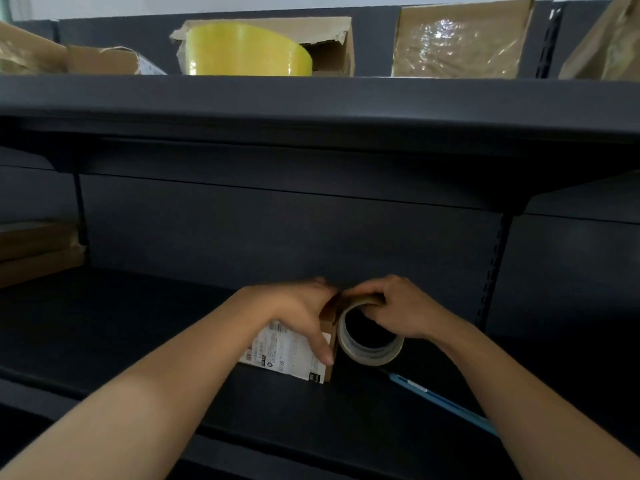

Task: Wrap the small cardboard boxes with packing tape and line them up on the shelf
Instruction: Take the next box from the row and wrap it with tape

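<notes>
Hands at work on a dark lower shelf (pixel 156 341): the left hand (pixel 298 306) clasps a small cardboard box (pixel 284 353) from above, thumb down its labelled face. The right hand (pixel 398 310) curls its fingers round the upper rim of a packing tape roll (pixel 367 357), which touches the box's right side. A tape-wrapped box (pixel 457 43) stands on the upper shelf (pixel 311 98).

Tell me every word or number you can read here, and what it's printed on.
"38": on the white shipping label of the small cardboard box held by the left hand; a likely reading only.
Rest of that label: too blurred to read.
White label on an upper-shelf box: too blurred to read.
Tape roll in the right hand: no print visible.
</notes>
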